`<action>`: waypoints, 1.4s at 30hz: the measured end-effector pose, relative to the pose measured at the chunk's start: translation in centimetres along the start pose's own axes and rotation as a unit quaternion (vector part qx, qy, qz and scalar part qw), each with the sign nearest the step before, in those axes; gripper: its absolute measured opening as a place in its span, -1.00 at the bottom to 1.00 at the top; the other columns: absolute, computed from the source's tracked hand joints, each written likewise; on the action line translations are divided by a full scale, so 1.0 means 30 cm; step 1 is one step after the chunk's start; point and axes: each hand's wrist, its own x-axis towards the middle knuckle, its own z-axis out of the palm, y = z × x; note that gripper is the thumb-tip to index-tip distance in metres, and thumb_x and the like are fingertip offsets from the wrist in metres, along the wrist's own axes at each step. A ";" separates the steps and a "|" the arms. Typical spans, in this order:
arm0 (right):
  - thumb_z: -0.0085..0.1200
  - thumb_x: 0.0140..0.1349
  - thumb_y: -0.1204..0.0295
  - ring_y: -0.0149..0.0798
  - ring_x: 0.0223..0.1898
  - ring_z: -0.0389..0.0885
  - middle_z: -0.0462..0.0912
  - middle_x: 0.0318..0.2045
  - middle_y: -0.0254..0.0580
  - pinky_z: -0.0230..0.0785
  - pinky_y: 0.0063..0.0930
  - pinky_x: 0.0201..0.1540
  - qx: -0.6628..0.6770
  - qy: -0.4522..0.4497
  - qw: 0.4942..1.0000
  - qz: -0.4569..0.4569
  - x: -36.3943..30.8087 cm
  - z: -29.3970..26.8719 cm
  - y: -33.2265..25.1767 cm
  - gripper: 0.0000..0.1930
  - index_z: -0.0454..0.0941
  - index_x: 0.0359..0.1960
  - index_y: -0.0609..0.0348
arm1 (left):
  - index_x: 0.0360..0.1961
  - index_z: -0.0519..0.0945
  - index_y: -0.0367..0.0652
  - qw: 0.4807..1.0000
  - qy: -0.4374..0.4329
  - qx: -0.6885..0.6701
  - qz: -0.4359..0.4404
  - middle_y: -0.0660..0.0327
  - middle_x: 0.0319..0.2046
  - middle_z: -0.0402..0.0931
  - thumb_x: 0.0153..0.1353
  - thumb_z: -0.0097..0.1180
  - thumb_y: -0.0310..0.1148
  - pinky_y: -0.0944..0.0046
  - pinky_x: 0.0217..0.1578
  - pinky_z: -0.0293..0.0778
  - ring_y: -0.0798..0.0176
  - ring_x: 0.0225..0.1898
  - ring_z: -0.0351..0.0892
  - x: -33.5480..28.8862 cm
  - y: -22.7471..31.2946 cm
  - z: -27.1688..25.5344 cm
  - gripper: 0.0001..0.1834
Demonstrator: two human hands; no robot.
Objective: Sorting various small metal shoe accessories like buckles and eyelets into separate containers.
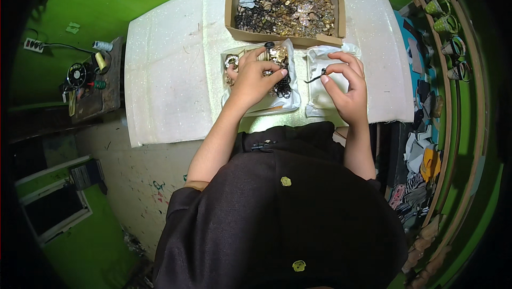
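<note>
Over a lined tray [292, 102] of small ornaments, my left hand [252, 80] bends with its thumb and a fingertip pressed close together. Whatever they pinch is too small to make out. Another fingertip reaches toward a round black piece [269, 45] at the tray's far side. Gold pieces [278, 54] and a dark beaded heap [282, 87] lie in this tray. My right hand [349, 87] pinches a thin black piece [313, 80] between thumb and fingers, above a second tray [318, 110] lined with white.
Behind the trays stands an open cardboard box [282, 37] full of gold, black and clear ornaments. All of it rests on a pale sparkly table cover [170, 75]. A small wooden stand [106, 91] with thread spools is at the left; a rack with footwear [447, 22] is at the right.
</note>
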 end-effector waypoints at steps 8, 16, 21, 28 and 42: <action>0.17 -0.03 0.45 -0.16 0.01 0.35 0.52 -0.13 -0.26 0.04 -0.30 0.11 0.041 0.040 0.998 0.027 -0.003 -0.003 0.002 -0.91 0.55 -0.45 0.10 | -0.35 0.70 0.02 0.999 -0.041 -0.004 0.011 -0.06 0.17 0.24 0.10 0.07 -0.01 -0.31 0.14 -0.38 -0.06 0.27 0.02 0.044 -0.022 0.061 -0.68; 0.18 -0.02 0.45 -0.16 0.02 0.34 0.52 -0.13 -0.25 0.00 -0.30 0.13 0.029 0.035 0.998 0.037 -0.019 0.005 -0.011 -0.90 0.55 -0.44 0.10 | -0.27 0.68 -0.01 0.983 0.034 0.164 0.073 -0.06 0.16 0.23 0.24 -0.15 -0.05 -0.44 0.12 -0.35 -0.07 0.26 0.03 0.044 -0.054 0.108 -0.61; 0.19 -0.01 0.44 -0.15 0.02 0.33 0.52 -0.13 -0.25 -0.01 -0.28 0.14 0.052 0.017 0.998 0.033 -0.020 0.041 -0.002 -0.89 0.57 -0.42 0.11 | -0.04 0.56 0.02 0.981 0.107 0.157 0.035 0.00 0.19 0.19 0.16 -0.04 -0.05 -0.48 0.09 -0.36 -0.06 0.26 0.04 0.053 -0.096 0.072 -0.59; 0.21 -0.01 0.40 -0.19 -0.07 0.41 0.55 -0.23 -0.27 0.15 -0.32 0.02 0.064 0.015 0.998 0.024 -0.019 0.169 0.080 -0.86 0.59 -0.39 0.10 | 0.06 0.47 0.15 0.981 0.123 0.146 0.027 0.03 0.20 0.17 0.08 0.09 -0.18 -0.52 0.06 -0.30 -0.06 0.28 0.00 0.013 -0.143 0.109 -0.55; 0.16 -0.01 0.30 -0.16 0.11 0.23 0.45 -0.08 -0.31 -0.19 0.05 0.11 -0.125 -0.075 0.985 0.096 -0.038 0.280 0.175 -0.81 0.60 -0.30 -0.09 | 0.00 0.51 0.13 0.977 0.146 0.140 0.069 0.08 0.18 0.21 0.11 0.05 -0.27 -0.45 0.07 -0.27 0.02 0.28 0.03 -0.003 -0.162 0.184 -0.63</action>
